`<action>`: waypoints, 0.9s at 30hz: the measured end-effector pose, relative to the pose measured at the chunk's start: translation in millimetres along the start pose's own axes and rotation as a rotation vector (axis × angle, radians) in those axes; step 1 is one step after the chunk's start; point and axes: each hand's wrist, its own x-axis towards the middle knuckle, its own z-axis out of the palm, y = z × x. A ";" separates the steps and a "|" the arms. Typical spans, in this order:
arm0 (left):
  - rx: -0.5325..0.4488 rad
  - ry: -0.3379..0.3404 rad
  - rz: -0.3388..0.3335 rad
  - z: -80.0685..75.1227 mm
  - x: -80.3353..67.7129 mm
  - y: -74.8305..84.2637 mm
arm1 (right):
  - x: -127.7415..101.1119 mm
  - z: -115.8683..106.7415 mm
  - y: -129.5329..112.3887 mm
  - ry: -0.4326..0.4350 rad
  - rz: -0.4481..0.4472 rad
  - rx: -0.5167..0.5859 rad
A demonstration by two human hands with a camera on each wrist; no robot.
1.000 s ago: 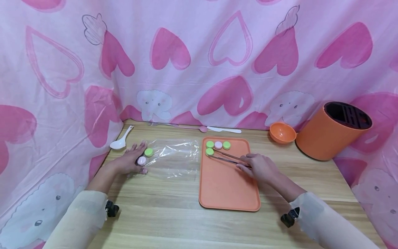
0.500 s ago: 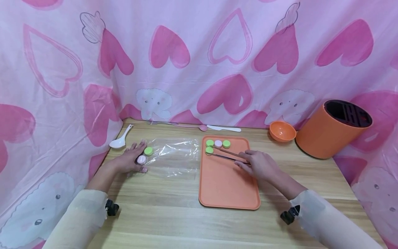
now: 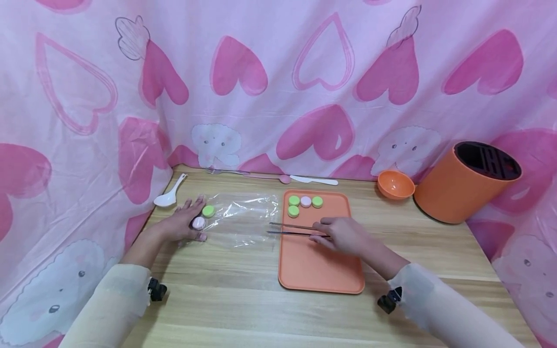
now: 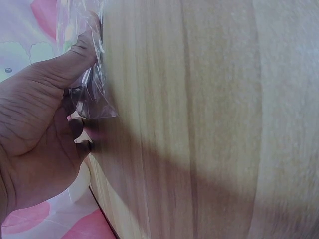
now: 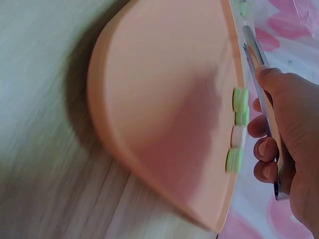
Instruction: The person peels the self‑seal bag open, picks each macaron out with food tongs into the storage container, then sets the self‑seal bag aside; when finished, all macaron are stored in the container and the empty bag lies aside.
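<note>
The right hand [image 3: 344, 236], grasping slim metal tongs [image 3: 296, 234], has moved from the orange rectangular tray's [image 3: 321, 270] far-left corner, where four round green-and-pink macarons [image 3: 306, 202] sit, to its left edge; low tips could snag the clear plastic bag [image 3: 248, 220], jolting two more macarons [image 3: 208, 211] beside the spread left hand [image 3: 183, 224].

Pale pink cloth [image 3: 196, 29] hangs in soft folds beyond the far edge of the tabletop [image 3: 243, 309] and along its left and right edges, printed with darker hearts [image 3: 239, 67] and fluffy white animals [image 3: 216, 137]. Light wood grain runs side to side.
</note>
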 end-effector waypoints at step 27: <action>0.032 0.013 -0.023 2.8 4.2 -9.2 | 70.4 38.2 -54.6 -0.087 0.020 0.026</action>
